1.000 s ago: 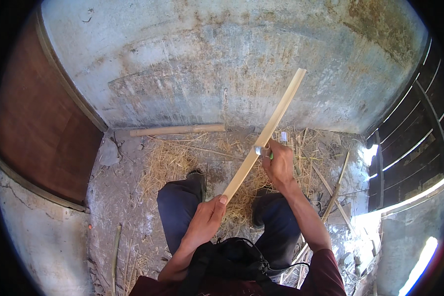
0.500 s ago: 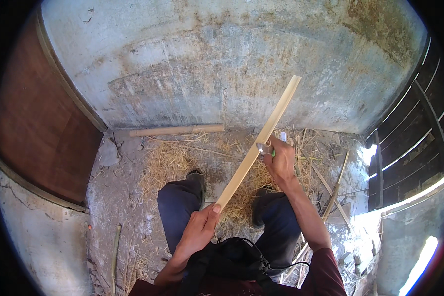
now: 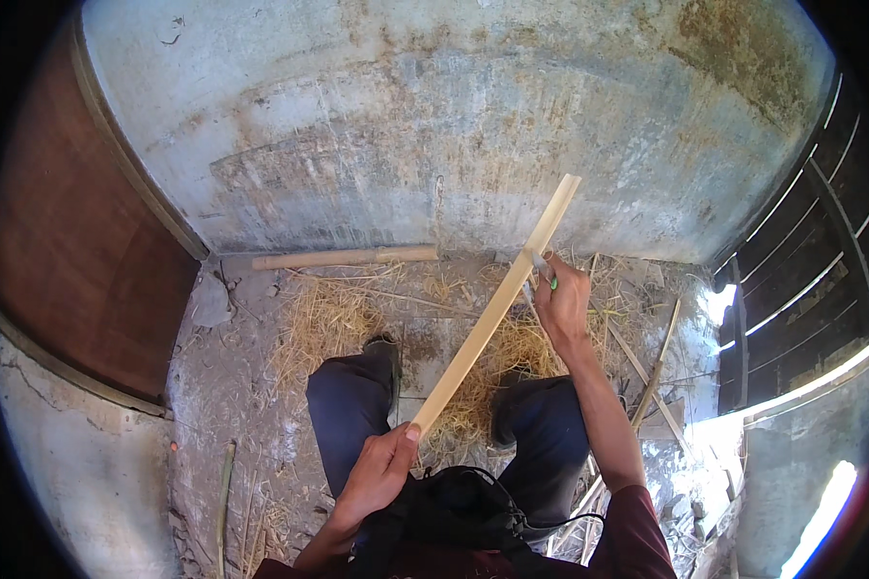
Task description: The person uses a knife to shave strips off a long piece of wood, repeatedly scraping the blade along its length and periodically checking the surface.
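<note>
A long, pale split bamboo strip [image 3: 483, 331] slants up and away to the right in front of me. My left hand [image 3: 375, 477] is closed around its near end, the thumb lying along the top. My right hand [image 3: 563, 301] is closed on a knife [image 3: 541, 262] with a bit of green at the handle. Its metal blade meets the right edge of the strip, towards the far end. Most of the knife's handle is hidden inside my fingers.
Straw-like shavings [image 3: 323, 323] lie on the floor around my feet. A bamboo pole [image 3: 348, 258] rests along the foot of the stained wall [image 3: 434, 125]. Thin sticks [image 3: 658, 372] lie to the right, near dark slats [image 3: 801, 251]. A brown door panel [image 3: 87, 241] stands left.
The bamboo strip has come down and nearer, together with my left hand. My right hand with the knife has shifted slightly up and right, so the blade sits nearer the strip's far end.
</note>
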Demonstrator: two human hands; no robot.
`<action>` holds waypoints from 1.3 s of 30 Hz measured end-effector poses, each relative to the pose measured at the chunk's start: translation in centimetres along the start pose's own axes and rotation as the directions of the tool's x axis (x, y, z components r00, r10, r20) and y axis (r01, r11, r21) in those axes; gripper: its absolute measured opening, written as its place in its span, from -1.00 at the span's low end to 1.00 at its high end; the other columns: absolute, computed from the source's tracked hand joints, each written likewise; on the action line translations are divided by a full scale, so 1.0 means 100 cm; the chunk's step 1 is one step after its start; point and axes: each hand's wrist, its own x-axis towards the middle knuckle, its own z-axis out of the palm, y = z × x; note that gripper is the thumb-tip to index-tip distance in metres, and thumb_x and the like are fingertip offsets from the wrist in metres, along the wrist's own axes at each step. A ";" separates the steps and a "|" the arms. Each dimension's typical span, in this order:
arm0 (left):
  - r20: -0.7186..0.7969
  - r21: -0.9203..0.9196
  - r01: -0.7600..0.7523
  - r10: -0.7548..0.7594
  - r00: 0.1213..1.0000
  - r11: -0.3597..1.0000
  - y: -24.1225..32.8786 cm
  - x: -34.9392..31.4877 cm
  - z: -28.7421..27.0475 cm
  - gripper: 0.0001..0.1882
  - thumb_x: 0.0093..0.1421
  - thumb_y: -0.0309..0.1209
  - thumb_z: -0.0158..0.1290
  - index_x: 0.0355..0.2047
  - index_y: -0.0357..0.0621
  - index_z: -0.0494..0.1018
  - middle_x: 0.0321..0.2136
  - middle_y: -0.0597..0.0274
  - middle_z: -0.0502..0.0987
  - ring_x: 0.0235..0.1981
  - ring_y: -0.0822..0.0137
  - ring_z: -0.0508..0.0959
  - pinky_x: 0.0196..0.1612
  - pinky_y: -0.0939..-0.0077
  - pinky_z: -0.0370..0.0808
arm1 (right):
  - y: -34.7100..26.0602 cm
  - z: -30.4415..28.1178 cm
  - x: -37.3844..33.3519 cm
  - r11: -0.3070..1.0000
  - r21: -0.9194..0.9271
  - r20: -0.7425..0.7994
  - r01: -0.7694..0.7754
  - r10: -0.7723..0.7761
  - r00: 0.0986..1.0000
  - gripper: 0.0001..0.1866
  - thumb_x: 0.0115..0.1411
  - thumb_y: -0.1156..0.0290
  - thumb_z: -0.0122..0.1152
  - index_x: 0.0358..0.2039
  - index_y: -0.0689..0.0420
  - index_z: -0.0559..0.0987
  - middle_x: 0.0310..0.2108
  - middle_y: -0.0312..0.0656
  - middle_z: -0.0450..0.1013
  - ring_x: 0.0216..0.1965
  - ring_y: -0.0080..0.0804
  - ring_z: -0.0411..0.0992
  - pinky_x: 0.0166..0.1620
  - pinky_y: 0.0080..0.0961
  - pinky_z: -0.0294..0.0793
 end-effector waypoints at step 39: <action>-0.071 0.158 0.055 -0.044 0.997 0.986 -0.007 -0.024 -0.015 -0.55 0.66 -0.18 -0.14 -0.29 -0.29 0.45 -0.60 -0.06 0.47 -0.55 -0.18 0.57 -0.40 0.03 0.42 | 0.015 -0.013 0.014 0.969 -0.236 0.038 0.076 -0.069 0.997 -0.90 0.07 0.54 0.22 -0.35 0.18 0.56 -0.48 0.11 0.57 -0.40 0.22 0.59 -0.30 0.04 0.54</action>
